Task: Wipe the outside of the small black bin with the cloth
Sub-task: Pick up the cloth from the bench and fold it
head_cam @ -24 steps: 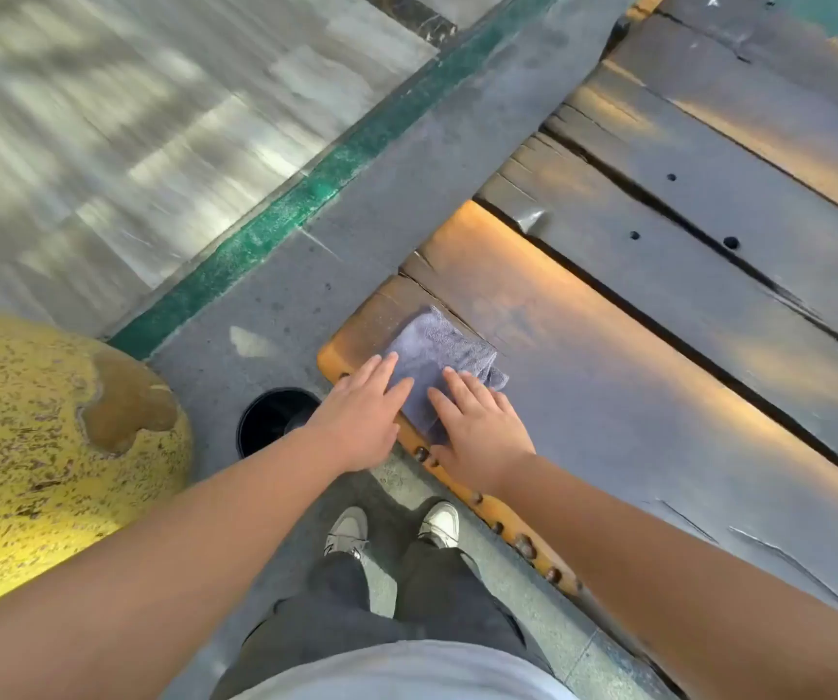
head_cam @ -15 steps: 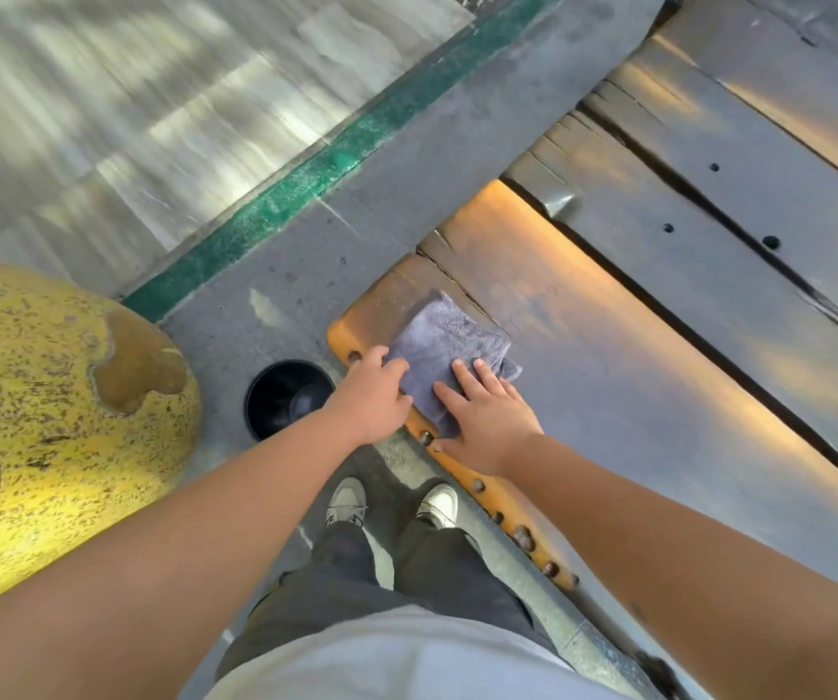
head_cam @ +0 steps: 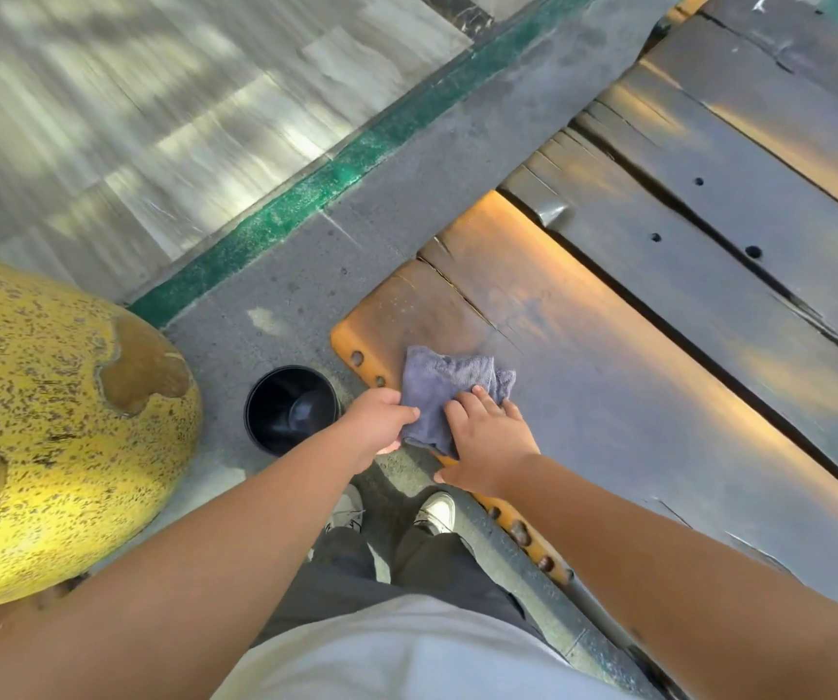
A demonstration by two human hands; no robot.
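A small black bin [head_cam: 291,409] stands upright and open on the grey pavement, just left of the wooden bench's corner. A crumpled grey-purple cloth [head_cam: 445,384] lies on the near corner of the bench [head_cam: 609,396]. My left hand [head_cam: 379,421] pinches the cloth's left edge, fingers closed around it. My right hand [head_cam: 487,439] rests flat on the cloth's near right part, fingers spread. Neither hand touches the bin, which sits a short way left of my left wrist.
A big yellow speckled rounded object [head_cam: 53,426] fills the left side beside the bin. A green painted strip [head_cam: 316,194] borders pale tiled floor beyond. My white shoes [head_cam: 432,512] stand below the bench edge. More dark wooden planks [head_cam: 735,204] lie farther right.
My left hand went from lying flat on the cloth to closing on its left edge. The cloth has bunched up. My right hand stays pressed on it.
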